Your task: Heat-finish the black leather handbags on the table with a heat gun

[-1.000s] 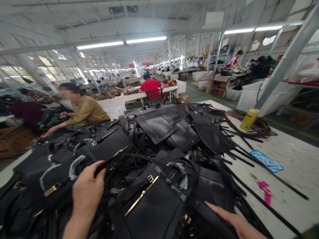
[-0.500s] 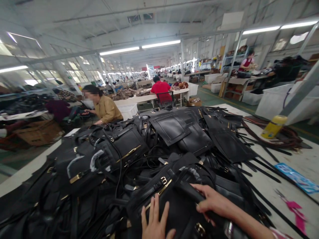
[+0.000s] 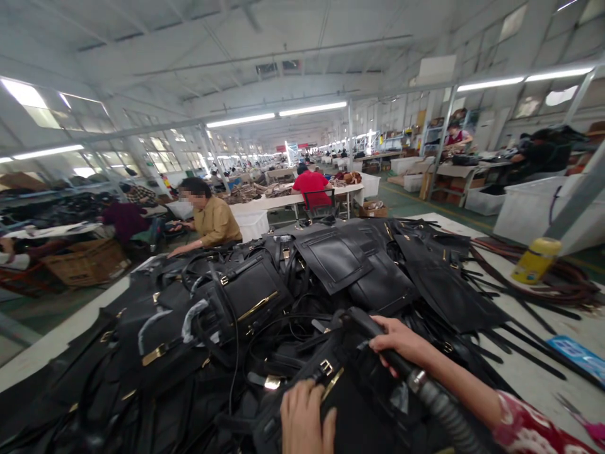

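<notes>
A black leather handbag [image 3: 352,394] with a gold buckle and gold zip lies in front of me. My left hand [image 3: 307,413] is on its near left part, fingers bent and together over the leather below the buckle, thumb apart. My right hand [image 3: 397,343] is wrapped round a black hose nozzle [image 3: 362,325], its tip over the bag's upper part. Behind the grip, a metal clamp joins it to a ribbed grey hose [image 3: 442,403] that runs toward me. Clear plastic wrap shows beneath the nozzle, partly hidden.
Many black bags [image 3: 255,290] with straps are heaped over the table [image 3: 562,328]. At the right lie a yellow canister [image 3: 536,260], coiled brown straps [image 3: 576,287], a blue packet [image 3: 579,359] and pink-handled scissors [image 3: 595,432]. A person in a tan jacket [image 3: 217,221] sits beyond the left edge.
My right hand has lifted the nozzle up and away from me. My left hand's spread fingers have drawn together and bent on the bag. The camera view has tilted up slightly.
</notes>
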Motion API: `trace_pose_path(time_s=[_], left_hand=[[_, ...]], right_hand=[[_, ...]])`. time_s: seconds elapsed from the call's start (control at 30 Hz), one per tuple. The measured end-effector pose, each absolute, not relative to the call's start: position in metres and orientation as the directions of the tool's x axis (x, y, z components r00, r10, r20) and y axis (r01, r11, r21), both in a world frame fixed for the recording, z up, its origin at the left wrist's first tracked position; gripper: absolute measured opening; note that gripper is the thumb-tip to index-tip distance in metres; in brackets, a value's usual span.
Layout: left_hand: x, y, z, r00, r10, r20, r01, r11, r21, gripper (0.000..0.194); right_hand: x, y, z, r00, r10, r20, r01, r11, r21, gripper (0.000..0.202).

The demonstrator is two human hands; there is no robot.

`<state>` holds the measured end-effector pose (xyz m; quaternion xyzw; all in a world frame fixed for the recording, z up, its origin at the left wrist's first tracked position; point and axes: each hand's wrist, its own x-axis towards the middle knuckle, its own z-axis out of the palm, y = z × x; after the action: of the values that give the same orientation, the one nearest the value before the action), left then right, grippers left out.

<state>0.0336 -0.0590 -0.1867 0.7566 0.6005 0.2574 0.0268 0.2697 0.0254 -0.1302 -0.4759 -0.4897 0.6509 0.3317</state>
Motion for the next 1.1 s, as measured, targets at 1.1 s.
trace_pose_path(time_s=[1.1], left_hand=[[0.074, 0.064, -0.208, 0.328, 0.854, -0.403, 0.043, 0.413, 0.910, 0.051]], right_hand=[[0.276, 0.031, -0.163, -0.375, 0.902, -0.215, -0.293, -0.335, -0.895, 0.057]])
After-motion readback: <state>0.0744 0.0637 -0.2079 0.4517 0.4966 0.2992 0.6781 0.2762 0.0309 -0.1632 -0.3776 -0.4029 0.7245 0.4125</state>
